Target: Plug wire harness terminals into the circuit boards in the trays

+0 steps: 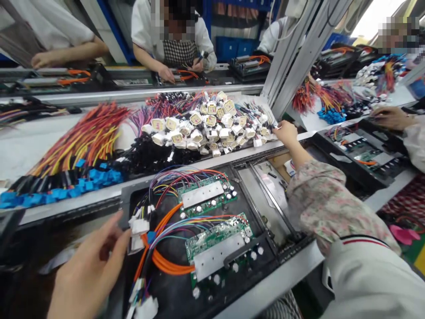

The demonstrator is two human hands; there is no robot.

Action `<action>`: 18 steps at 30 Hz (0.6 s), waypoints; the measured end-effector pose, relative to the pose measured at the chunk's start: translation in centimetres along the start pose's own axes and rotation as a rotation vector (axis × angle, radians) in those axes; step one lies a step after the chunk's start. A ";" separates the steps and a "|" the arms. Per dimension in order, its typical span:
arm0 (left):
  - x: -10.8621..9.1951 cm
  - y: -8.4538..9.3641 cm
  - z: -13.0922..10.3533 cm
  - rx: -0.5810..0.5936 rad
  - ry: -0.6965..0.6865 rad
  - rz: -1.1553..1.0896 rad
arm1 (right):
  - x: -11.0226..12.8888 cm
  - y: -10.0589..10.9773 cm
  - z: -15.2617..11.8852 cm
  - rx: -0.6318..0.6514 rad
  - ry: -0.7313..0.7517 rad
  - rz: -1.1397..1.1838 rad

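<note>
My left hand (94, 261) is beside the left edge of a black tray (239, 195), thumb and forefinger apart next to white plug connectors (139, 227). Whether the thumb touches them is unclear. Two green circuit boards (219, 239) with metal strips lie in the tray, joined to orange cables (171, 261) and thin coloured wires. My right hand (286, 133) reaches to the right end of a heap of white connectors (212, 119) with wires. Its fingertips are pinched together there; what they hold is too small to make out.
Orange and yellow wire bundles with blue plugs (89, 179) lie at the left of the shelf. A metal post (292, 57) rises behind my right hand. Another tray with boards (361, 150) is at the right, by a co-worker's hand (392, 117). People work across the line.
</note>
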State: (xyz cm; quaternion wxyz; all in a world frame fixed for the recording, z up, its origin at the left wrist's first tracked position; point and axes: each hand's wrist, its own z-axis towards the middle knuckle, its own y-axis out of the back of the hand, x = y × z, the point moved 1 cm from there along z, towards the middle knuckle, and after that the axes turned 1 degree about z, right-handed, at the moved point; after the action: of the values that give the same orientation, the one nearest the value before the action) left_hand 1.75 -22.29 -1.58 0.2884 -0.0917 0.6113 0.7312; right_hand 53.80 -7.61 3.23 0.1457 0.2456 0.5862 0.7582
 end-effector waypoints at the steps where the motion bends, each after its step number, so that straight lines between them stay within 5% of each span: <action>1: -0.1 0.0 0.2 -0.016 0.054 -0.023 | -0.2 -0.7 0.7 0.004 -0.018 0.013; 4: -0.4 0.3 0.5 -0.047 0.188 -0.072 | -0.5 -0.9 1.0 -0.007 -0.026 0.063; 8: -1.2 1.1 0.7 -0.056 0.148 -0.050 | 0.4 3.0 -2.9 -0.074 0.037 0.161; 11: -4.2 1.7 1.3 -0.104 -0.180 -0.014 | 3.7 6.7 -10.3 -0.047 0.249 0.431; 14: -9.1 2.3 2.5 -0.171 -0.608 0.186 | 8.5 9.6 -19.8 0.198 0.636 0.605; 16: -12.0 2.7 3.0 -0.176 -0.691 0.283 | 11.4 11.3 -25.0 0.333 0.913 0.623; 18: -13.6 3.3 2.9 -0.150 -0.684 0.117 | 13.3 12.7 -28.1 0.268 1.067 0.716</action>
State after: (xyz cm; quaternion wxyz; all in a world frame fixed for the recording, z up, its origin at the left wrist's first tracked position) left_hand 11.73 -24.08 8.45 0.4267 0.1725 0.4281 0.7778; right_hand 28.27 -27.20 12.73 -0.4582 0.0318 0.5495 0.6979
